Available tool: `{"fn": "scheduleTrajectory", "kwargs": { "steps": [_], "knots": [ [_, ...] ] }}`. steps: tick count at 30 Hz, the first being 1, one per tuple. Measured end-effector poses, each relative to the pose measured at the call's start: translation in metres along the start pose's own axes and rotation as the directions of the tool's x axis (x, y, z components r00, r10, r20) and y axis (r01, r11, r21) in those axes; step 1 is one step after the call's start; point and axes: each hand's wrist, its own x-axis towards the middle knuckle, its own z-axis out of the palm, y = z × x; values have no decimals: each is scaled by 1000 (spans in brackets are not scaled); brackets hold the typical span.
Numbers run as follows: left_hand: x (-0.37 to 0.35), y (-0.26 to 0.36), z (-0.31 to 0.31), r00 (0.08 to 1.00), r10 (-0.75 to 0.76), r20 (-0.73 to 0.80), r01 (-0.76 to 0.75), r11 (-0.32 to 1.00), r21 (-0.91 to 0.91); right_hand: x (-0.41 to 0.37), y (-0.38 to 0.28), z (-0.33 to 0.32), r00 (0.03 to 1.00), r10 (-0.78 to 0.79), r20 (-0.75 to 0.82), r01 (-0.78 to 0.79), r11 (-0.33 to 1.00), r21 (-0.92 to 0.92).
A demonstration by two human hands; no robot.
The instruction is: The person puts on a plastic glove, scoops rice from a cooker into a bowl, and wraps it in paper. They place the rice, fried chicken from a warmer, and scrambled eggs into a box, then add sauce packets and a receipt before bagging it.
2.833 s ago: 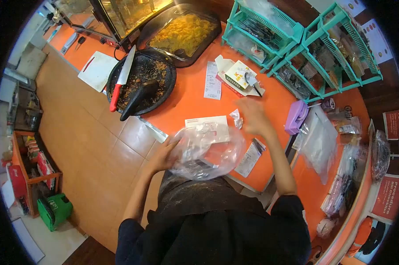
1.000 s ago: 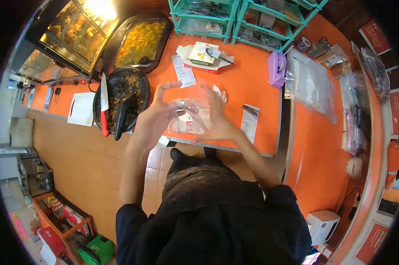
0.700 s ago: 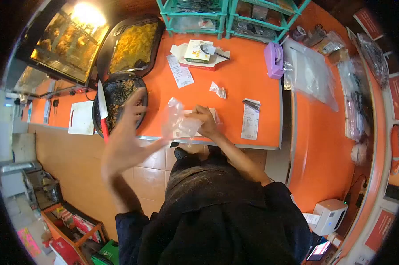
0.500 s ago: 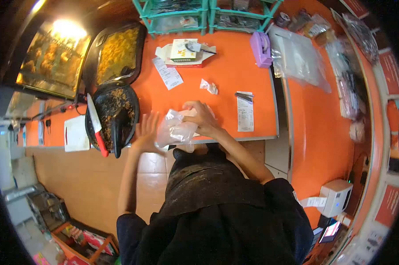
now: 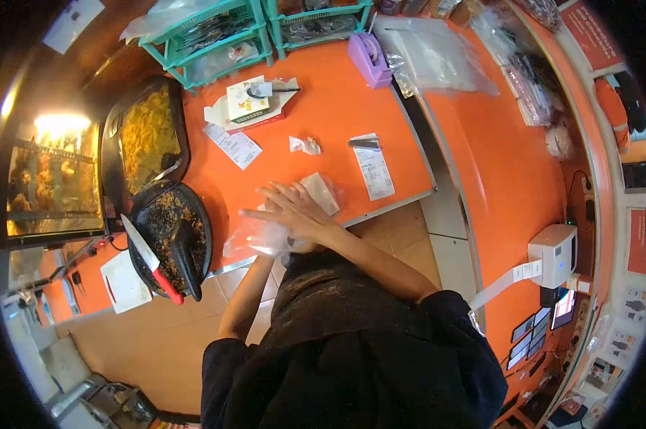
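Observation:
My right hand [image 5: 298, 216] lies palm down over a clear plastic bag [image 5: 255, 238] at the counter's front edge, its fingers stretched out and apart. From beneath the right wrist a little of my left hand [image 5: 305, 247] shows; the bag and the right hand cover its fingers, so its grip cannot be made out. A pale, flat, paper-like piece [image 5: 321, 193] sticks out past the right hand, with clear plastic around it. Just beyond both hands lies a crumpled white paper [image 5: 305, 146].
Left stands a black stone mortar [image 5: 169, 214] with a pestle [image 5: 186, 257] and red-handled knife [image 5: 151, 259] across it, beside a white cutting board [image 5: 125, 282]. Receipts [image 5: 375, 175], an opened box [image 5: 248, 100], a purple tape dispenser [image 5: 370, 61] and teal racks [image 5: 216, 43] lie farther back.
The view has turned, shifting the counter. My right hand has spread flat over the bag. My left hand, earlier open beside the bag, has moved in under the right one.

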Motion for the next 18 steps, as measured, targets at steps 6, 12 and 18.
{"fn": "scheduleTrajectory", "kwargs": {
  "steps": [6,12,18],
  "knots": [
    [23,-34,46,991,132,12,-132,990,-42,-77,52,0,958,-48,-283,24,996,-90],
    [31,-97,149,386,892,234,148,-310,939,-15,98,-21,788,-224,-574,286,958,19],
    [20,-126,155,593,351,725,395,-911,118,-10,99,-56,939,106,-326,239,478,845]
  ]
}}
